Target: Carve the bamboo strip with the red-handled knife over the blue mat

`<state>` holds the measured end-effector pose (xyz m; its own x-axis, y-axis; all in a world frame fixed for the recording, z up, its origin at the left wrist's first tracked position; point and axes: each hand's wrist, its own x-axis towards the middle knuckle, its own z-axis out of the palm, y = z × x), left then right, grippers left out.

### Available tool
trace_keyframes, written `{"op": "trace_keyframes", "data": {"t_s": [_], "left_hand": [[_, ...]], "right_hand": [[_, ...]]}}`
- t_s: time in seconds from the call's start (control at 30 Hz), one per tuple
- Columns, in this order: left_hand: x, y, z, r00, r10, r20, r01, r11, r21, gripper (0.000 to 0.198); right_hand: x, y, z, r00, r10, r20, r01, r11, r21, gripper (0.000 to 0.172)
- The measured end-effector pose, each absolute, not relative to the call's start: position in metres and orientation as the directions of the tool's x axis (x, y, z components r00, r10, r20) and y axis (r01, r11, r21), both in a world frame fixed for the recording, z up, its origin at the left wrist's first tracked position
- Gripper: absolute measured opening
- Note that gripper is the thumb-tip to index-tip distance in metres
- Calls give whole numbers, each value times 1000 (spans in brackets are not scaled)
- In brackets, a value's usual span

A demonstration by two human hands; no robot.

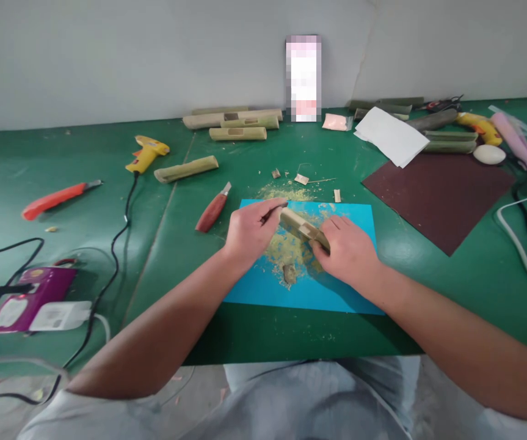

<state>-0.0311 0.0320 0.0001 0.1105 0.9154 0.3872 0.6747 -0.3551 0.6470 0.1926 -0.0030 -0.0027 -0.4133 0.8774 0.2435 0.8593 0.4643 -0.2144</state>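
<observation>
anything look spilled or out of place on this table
Pale shavings are scattered across the blue sheet and past its far edge onto the green table, probably debris from the bamboo piece in the right hand. The brown sheet also lies askew, one corner toward the person.

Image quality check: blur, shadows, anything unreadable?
Head view: upright phone-shaped thing at the wall is pixelated, unreadable; head view: print on white adapter too soft to read; head view: soft shadow on blue sheet below right hand.
</observation>
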Motion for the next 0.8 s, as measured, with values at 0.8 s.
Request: {"op": "trace_keyframes", "data": {"t_s": [0.8], "left_hand": [[-32,28,-6,414,780,470,720,-596,355,31]], "right_hand": [[196,-2,-7,-387,877,284,854,457,-248,16]]}}
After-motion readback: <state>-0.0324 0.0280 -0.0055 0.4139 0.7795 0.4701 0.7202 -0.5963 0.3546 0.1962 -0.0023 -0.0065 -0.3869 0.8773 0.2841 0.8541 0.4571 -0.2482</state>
